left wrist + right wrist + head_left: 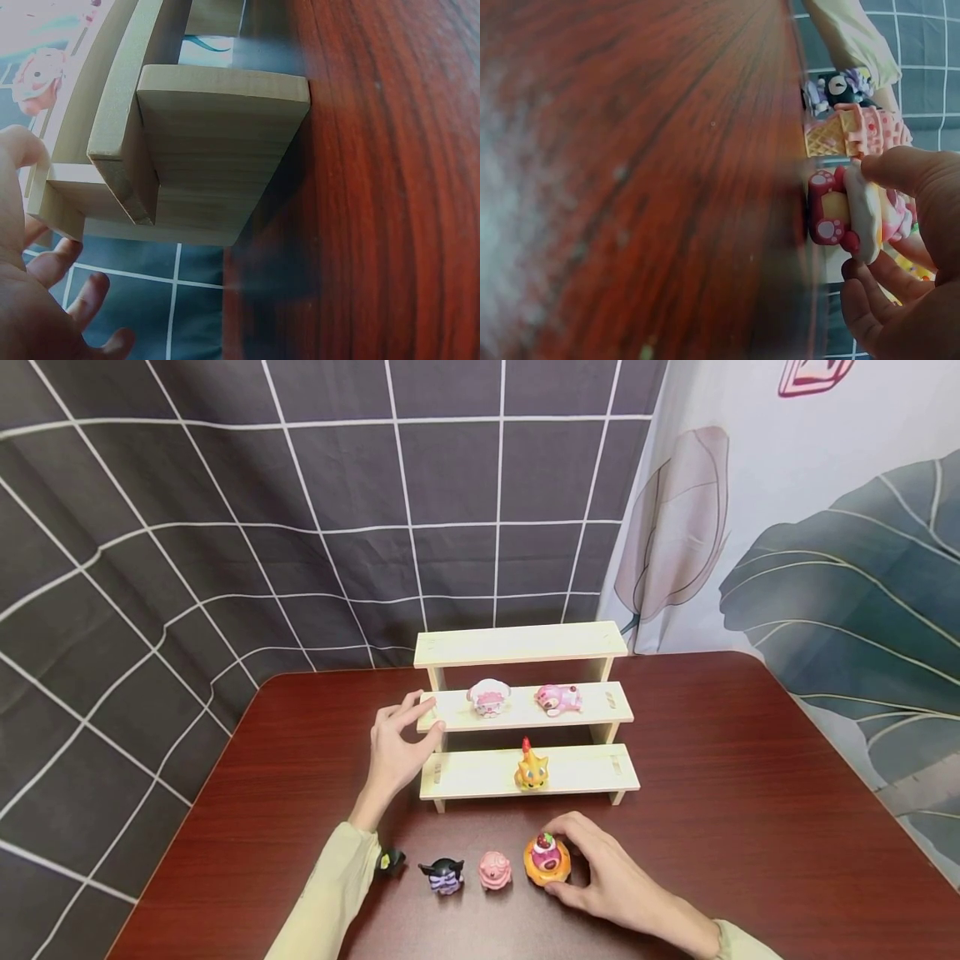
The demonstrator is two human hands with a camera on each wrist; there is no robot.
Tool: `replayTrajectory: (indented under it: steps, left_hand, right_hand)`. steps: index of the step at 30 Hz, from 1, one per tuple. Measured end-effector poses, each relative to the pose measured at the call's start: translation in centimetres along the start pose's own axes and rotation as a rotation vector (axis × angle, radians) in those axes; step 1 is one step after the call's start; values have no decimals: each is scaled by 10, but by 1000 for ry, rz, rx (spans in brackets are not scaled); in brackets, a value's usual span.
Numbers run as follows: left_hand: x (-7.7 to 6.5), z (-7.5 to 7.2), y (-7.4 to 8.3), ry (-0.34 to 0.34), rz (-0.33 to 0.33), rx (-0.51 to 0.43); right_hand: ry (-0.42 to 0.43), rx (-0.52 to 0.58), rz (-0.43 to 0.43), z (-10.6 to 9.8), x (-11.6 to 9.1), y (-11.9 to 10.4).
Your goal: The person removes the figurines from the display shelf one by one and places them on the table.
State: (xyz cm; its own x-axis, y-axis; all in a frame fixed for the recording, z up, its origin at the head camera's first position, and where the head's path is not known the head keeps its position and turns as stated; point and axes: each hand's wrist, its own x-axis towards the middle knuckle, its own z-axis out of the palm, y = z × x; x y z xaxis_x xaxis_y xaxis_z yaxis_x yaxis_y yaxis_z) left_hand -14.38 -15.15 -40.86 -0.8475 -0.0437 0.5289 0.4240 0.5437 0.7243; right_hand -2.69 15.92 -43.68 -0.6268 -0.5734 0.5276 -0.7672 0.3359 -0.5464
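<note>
My left hand (pixel 397 747) is at the left end of the middle step of a pale wooden three-step display shelf (pixel 521 643), thumb and fingertips pinching the board's end. The left wrist view shows the other fingers (pixel 90 292) spread beside it. My right hand (pixel 615 877) grips a toy figurine (pixel 546 858) with an orange ring and a strawberry on top, thumb and fingers on opposite sides of its rim. Left of it stand a pink ice-cream-cone figurine (pixel 855 131) and a black-and-purple figurine (pixel 445 877).
On the middle step sit a white-and-pink figurine (pixel 489 697) and a lying pink figurine (pixel 558 698). A yellow-orange figurine (pixel 532 771) stands on the bottom step. Another dark figurine (pixel 391 861) is partly behind my left sleeve. Dark checked cloth (pixel 337 485) hangs behind the red-brown table (pixel 712 760).
</note>
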Motion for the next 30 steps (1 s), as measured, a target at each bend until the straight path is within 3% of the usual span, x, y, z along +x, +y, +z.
replayTrajectory:
  steps: [11,21,28,30]
  left_hand:
    - [0,0,0,2,-4,-11]
    - [-1,0,-1,3,2,-8]
    - [-1,0,0,5,8,-6]
    - [0,0,0,7,12,-6]
  right_hand:
    - [-1,-17,-44,-1,-1,-2]
    - [2,-25,-41,0,-2,1]
    - [-14,-19,5,-1,-1,0]
    - [-6,-22,-25,-1,-1,0]
